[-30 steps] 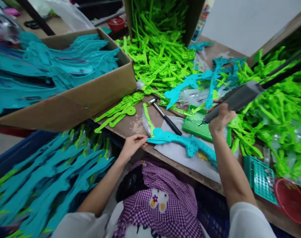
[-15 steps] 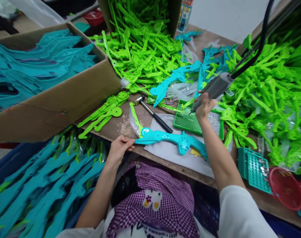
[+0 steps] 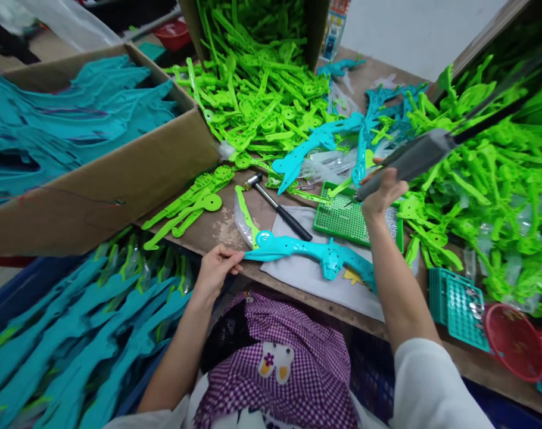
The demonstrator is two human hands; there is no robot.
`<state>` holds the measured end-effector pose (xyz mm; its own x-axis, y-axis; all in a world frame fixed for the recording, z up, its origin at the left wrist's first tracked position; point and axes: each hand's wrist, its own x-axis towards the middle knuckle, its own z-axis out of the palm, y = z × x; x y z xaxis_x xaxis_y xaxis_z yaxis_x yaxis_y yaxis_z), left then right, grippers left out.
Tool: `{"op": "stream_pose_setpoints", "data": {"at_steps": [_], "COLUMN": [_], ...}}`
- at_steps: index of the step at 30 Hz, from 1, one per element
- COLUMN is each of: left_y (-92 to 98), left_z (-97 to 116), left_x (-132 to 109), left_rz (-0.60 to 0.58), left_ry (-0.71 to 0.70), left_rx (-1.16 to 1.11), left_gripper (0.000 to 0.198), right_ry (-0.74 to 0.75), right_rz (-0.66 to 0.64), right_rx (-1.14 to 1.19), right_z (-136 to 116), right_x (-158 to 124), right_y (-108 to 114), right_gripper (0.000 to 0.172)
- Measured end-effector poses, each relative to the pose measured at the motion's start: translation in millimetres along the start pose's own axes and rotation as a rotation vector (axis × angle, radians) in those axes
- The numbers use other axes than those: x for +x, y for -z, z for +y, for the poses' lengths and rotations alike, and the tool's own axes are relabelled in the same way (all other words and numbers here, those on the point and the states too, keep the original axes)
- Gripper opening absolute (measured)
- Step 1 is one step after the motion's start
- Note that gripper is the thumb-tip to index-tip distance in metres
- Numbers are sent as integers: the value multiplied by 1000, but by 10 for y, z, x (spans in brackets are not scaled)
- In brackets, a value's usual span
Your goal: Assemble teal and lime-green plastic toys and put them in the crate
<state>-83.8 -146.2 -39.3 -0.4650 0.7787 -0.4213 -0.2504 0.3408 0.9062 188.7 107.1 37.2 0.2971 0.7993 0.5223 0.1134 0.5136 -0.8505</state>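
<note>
Hands, head view: our left hand (image 3: 215, 271) pinches the turquoise bow part (image 3: 311, 253) lying on the white cloth (image 3: 311, 277) | our right hand (image 3: 380, 193) grips the electric screwdriver (image 3: 409, 161), bit on the green screw tray (image 3: 346, 217) | we judge: screw pickup; bit must seat squarely.

No legible text or labels anywhere

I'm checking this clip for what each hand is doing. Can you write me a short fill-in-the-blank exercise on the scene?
1. The left hand pinches the end of the teal part, which lies on a ____ cloth.
2. The right hand holds a grey power screwdriver, its tip over the ____ tray.
3. A black-handled ____ lies just beyond the teal part.
Missing words: white; green; hammer.
</note>
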Motion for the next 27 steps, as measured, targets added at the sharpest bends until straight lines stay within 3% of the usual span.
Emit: {"op": "stream_pose_setpoints", "data": {"at_steps": [4, 8, 12, 16, 21, 27], "left_y": [-9, -25, -35, -34, -28, -38], "left_z": [-1, 11, 14, 12, 1, 17], "left_x": [-6, -17, -23, -20, -15, -12], "left_rz": [-9, -4, 1, -6, -9, 5], "left_ry": [-3, -6, 0, 2, 9, 15], "left_rx": [-1, -18, -22, -37, -45, -39], "left_gripper": [45, 47, 48, 49, 48, 48], "right_ry": [24, -71, -204, -241, -238, -211], "right_rz": [50, -199, -355, -395, -541, -534], "right_rx": [98, 277, 335, 348, 355, 341], "right_z": [-457, -715, -669, -603, -582, -452], "right_x": [-270, -908, -1329, -1382, -1377, -1428], "right_y": [-18, -209, -432, -523, -537, -527], "right_gripper": [61, 62, 64, 66, 58, 53]}}
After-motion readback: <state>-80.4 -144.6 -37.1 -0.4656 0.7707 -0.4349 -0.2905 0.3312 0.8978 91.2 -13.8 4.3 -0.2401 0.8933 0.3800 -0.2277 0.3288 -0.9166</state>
